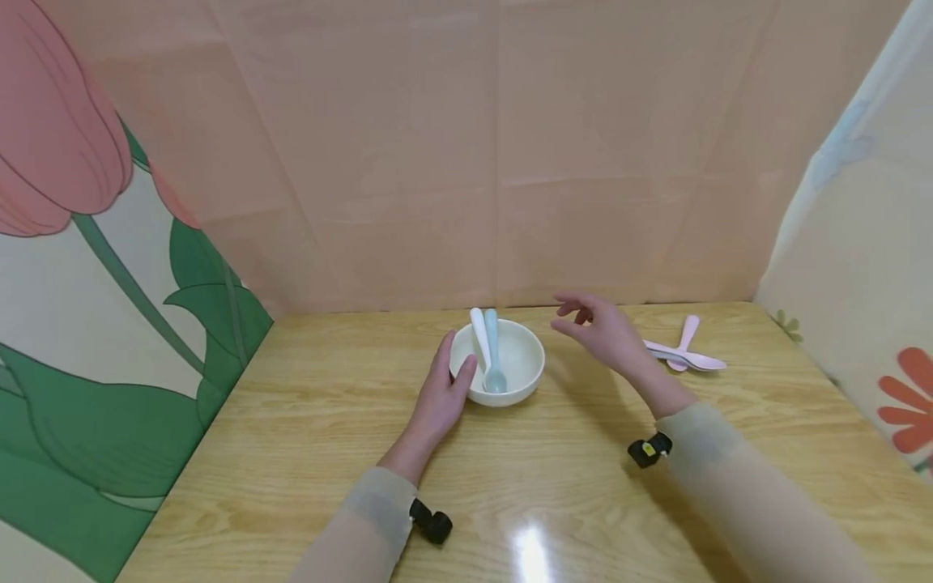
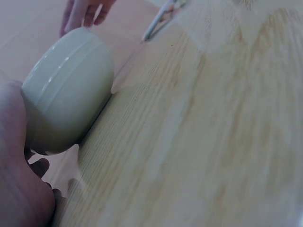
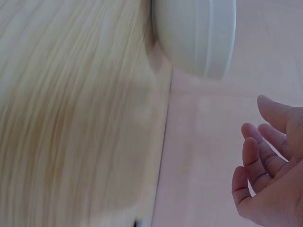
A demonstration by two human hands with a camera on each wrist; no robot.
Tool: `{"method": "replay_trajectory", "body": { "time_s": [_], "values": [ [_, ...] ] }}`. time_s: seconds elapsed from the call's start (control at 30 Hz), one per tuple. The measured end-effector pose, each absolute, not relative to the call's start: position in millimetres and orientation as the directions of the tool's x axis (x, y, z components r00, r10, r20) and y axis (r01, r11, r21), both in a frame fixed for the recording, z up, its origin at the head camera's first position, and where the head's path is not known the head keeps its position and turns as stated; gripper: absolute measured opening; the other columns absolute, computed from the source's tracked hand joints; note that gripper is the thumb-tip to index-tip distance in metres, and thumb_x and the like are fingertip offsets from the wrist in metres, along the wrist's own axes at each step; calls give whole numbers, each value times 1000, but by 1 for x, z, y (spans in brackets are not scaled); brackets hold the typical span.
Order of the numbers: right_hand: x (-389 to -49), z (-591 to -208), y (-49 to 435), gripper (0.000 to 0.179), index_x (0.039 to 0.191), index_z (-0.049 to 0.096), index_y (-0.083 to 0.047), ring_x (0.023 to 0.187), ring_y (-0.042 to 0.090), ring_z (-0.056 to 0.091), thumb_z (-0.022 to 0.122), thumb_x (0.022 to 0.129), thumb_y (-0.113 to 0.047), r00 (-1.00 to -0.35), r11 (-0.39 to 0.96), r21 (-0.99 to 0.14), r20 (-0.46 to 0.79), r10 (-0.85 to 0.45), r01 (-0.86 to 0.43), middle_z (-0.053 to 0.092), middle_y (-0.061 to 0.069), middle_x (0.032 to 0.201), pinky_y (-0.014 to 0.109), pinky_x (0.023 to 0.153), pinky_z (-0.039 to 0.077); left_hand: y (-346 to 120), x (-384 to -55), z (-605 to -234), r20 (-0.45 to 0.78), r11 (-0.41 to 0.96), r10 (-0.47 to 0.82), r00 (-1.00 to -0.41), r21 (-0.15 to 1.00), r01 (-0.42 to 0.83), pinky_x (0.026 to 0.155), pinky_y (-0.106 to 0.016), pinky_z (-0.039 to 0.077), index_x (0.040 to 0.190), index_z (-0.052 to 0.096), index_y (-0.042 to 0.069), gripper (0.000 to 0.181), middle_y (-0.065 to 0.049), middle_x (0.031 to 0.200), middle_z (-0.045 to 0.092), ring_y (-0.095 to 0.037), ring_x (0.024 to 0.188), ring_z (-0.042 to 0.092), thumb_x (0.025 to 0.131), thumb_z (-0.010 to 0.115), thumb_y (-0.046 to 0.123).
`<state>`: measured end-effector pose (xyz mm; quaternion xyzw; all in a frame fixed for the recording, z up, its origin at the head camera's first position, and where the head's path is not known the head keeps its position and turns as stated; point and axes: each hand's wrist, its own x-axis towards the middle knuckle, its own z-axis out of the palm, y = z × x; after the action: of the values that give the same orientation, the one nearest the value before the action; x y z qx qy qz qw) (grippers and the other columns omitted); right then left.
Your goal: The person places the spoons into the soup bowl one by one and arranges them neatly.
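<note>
A white bowl [image 1: 523, 356] stands on the table, its smooth outer side [image 2: 71, 90] facing the left wrist camera. Inside it lean a white-handled utensil [image 1: 479, 328] and a light blue spoon [image 1: 495, 376], handles over the far rim. My left hand [image 1: 440, 393] grips the bowl's left side, thumb at the rim and fingers round the outside. To the right of the bowl, my right hand [image 1: 601, 332] hovers with nothing in it, its fingers [image 3: 253, 156] loosely bent and apart from the bowl.
Beyond my right hand, a pink spoon [image 1: 705, 362] lies crossed over another pink utensil [image 1: 688, 328] on the wooden table [image 1: 328, 437]. A pinkish backdrop [image 1: 379, 162] rises at the table's far edge. Printed flower sheets [image 1: 131, 405] flank the left and right sides.
</note>
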<state>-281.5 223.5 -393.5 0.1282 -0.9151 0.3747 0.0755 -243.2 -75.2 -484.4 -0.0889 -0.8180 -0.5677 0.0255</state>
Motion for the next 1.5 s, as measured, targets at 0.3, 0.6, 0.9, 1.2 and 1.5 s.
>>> {"method": "replay_trajectory", "body": {
  "time_s": [0.3,0.6,0.9,1.2,1.5],
  "values": [
    [-270,-382,263,55,156,61,-6,106,30,64,75,109,-31,-964,702,-661,195,-182,-266,72,17,130,33,76,54,-73,-242,-484,142,329,118,-983,928,174,134,-50,22,179,18,29,77,-2,182,25,-25,166,25,115,48,59],
    [-262,-378,300,56,156,61,-5,105,28,66,76,108,-32,-956,750,-598,233,-176,-284,73,15,127,28,76,51,-72,-242,-482,141,335,112,-984,927,171,134,-49,22,179,19,28,75,-3,182,26,-24,165,26,116,50,55],
    [-260,-375,326,54,152,61,2,100,26,65,78,107,-23,-952,752,-588,245,-185,-298,73,19,123,21,73,48,-71,-244,-484,157,341,117,-981,921,188,134,-47,22,178,20,24,76,-5,181,26,-25,165,26,116,49,56],
    [-258,-377,352,48,148,63,4,100,32,68,76,108,-18,-949,793,-531,252,-190,-299,75,24,120,21,72,48,-69,-247,-487,157,333,120,-980,924,189,134,-46,23,179,20,24,76,-4,181,27,-23,164,27,116,50,55],
    [-259,-385,376,51,149,63,5,99,30,70,78,107,-20,-952,803,-521,247,-183,-290,77,21,116,17,74,49,-69,-246,-486,154,334,122,-981,924,186,134,-45,22,179,18,25,77,-4,182,25,-23,165,26,116,49,57]
  ]
}}
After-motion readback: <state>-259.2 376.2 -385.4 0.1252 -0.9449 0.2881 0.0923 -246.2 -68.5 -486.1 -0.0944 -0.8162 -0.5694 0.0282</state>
